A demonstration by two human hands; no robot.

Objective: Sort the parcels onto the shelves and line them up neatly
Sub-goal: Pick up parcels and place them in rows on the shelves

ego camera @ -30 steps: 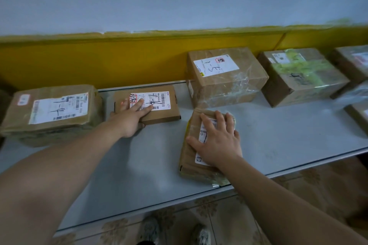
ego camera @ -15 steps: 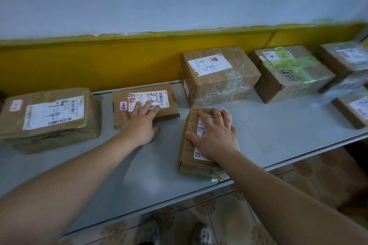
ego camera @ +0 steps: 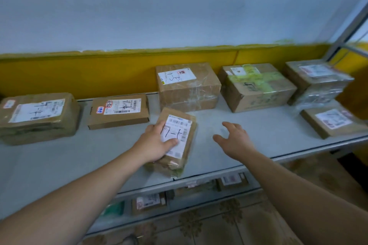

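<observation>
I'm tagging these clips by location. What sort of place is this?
Probably a parcel pickup or sorting room: labelled cardboard parcels with handwritten codes line a grey shelf, more parcels sit on the lower shelf, and the left hand holds a small parcel.

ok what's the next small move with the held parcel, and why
Probably turn the parcel square with the left hand and slide it back: it lies skewed near the front edge of the shelf, out of line with the box behind. The right hand is free.
</observation>
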